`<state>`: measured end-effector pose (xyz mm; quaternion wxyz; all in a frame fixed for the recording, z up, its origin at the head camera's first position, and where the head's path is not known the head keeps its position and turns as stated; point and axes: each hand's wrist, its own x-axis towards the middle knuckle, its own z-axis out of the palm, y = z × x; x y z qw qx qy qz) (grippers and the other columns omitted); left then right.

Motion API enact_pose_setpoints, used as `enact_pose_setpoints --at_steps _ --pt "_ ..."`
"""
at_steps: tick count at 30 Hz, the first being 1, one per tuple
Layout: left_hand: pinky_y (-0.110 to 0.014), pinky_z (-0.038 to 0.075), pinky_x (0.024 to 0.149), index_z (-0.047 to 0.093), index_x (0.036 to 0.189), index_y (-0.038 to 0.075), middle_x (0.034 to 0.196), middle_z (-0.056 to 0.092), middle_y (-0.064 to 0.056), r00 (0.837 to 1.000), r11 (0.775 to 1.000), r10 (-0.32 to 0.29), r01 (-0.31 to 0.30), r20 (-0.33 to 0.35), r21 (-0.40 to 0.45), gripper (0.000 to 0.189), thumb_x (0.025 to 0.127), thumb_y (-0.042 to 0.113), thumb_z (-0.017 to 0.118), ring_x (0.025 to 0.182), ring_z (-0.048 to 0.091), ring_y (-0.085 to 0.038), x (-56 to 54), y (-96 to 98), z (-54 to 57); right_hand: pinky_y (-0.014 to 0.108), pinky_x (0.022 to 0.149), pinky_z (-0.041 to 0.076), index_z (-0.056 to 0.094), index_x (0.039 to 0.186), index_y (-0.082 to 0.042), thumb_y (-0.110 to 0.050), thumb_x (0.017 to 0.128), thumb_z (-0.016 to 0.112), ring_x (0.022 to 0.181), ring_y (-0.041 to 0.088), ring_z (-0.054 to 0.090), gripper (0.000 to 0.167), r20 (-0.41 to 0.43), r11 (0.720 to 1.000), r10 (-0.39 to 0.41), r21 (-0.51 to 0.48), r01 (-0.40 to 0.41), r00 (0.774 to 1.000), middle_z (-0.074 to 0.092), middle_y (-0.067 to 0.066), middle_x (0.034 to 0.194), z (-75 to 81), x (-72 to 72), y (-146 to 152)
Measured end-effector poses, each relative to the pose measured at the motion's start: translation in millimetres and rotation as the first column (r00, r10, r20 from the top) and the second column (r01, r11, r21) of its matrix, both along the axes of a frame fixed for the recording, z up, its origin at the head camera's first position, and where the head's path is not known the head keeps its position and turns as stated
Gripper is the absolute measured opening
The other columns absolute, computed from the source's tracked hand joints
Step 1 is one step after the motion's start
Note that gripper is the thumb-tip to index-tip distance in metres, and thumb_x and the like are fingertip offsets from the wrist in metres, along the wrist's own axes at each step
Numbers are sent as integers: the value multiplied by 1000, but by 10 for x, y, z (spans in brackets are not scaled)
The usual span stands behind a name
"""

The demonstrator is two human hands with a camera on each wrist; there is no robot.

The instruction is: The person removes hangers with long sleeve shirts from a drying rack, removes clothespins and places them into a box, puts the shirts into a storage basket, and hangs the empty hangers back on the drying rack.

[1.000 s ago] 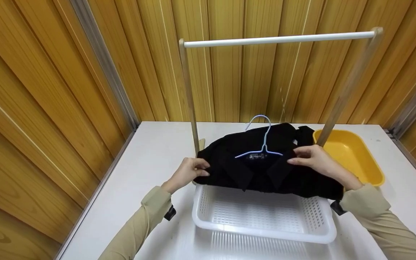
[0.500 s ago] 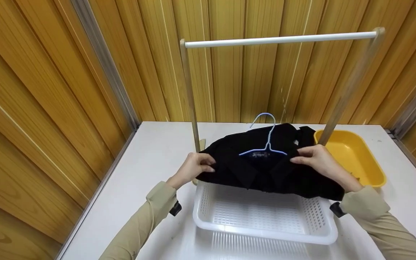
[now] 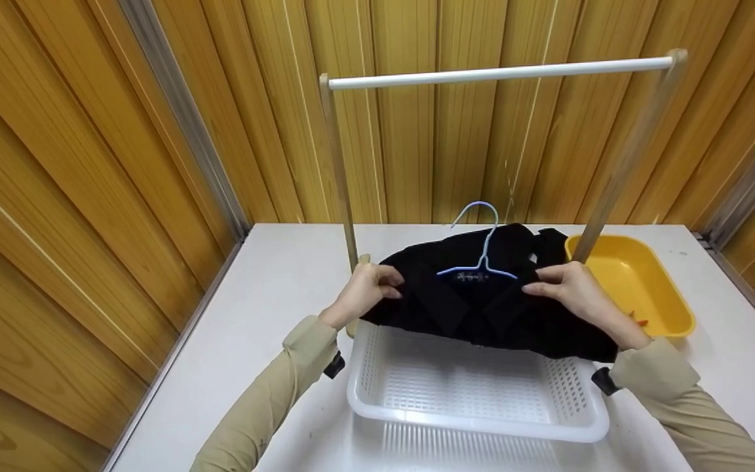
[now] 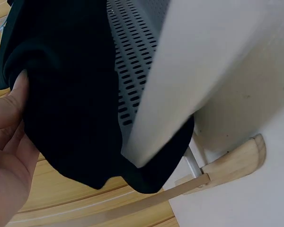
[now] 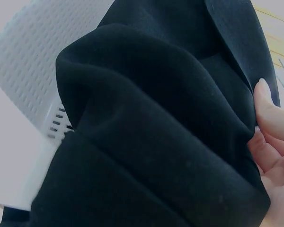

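Note:
A black collared shirt [image 3: 436, 308] lies bunched over the back part of a white perforated basket [image 3: 476, 429]. Out of its neck rises the hook of a light-blue wire hanger [image 3: 487, 252]; the hanger's shoulders run under the cloth, their ends hidden. My left hand [image 3: 367, 292] pinches the shirt at its left shoulder, thumb on the cloth in the left wrist view. On the other side, my right hand [image 3: 571, 292] pinches the fabric beside the collar, right of the hanger. The right wrist view shows folds of the shirt [image 5: 146, 123] hanging from that thumb and fingers.
Behind the shirt stands a rack with a white top bar [image 3: 502, 74] and wooden posts. A yellow tub [image 3: 669, 282] with small reddish items sits at the right, close to the right post. Wooden panels [image 3: 476, 144] close off the back and left of the white table [image 3: 272, 288].
My left hand has moved right and slightly up along the shirt's left shoulder. The hanger hook has tipped upright a little and shifted slightly right. My right hand has stayed nearly in place.

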<state>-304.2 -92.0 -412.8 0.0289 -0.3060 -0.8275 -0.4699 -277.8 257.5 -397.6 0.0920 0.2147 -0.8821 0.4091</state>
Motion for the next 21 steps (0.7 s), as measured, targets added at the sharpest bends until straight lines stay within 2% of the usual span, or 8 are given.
enact_pose_setpoints --at_steps 2,6,10,13,17,21 --pt "-22 47 67 65 83 -5 81 64 -10 1000 1000 9 -9 -17 -19 16 69 -14 69 75 59 -13 -15 32 29 19 51 32 62 66 -7 -14 78 72 55 8 40 17 -7 1000 -9 1 9 1000 44 -7 57 5 -1 -8" --pt "-21 47 67 67 81 -1 80 65 -6 995 996 48 -55 -93 -73 13 70 -5 72 75 59 -11 -44 105 127 14 59 38 70 76 -3 -14 77 73 63 8 48 11 -33 999 -32 -6 32 999 61 -1 70 30 -9 -31" --pt "-20 45 69 69 80 4 79 66 1 980 987 91 -112 -174 -115 11 71 3 75 76 59 -7 -64 187 249 13 61 38 70 77 -2 -9 75 73 64 8 48 8 -60 998 -52 -27 50 997 63 3 73 68 -12 -56" --pt "-19 45 70 69 81 3 80 66 -1 978 990 75 -97 -195 -106 11 72 1 73 78 59 -8 -81 253 308 14 58 36 69 75 -3 -8 75 73 62 8 45 7 -78 998 -58 -44 55 995 60 3 71 88 -15 -76" --pt "-18 45 69 67 81 -3 79 65 -7 974 996 18 -38 -227 -86 11 72 -7 71 77 60 -13 -109 358 367 14 57 35 68 71 -4 -7 74 74 60 8 44 7 -111 997 -53 -57 47 992 57 1 68 99 -22 -109" --pt "-18 44 69 67 81 -3 79 65 -7 963 993 -19 -14 -270 -121 10 73 -7 70 76 58 -12 -138 466 426 15 55 34 66 68 -6 -6 73 74 58 8 42 11 -143 998 -50 -54 43 988 53 -1 65 107 -23 -141"
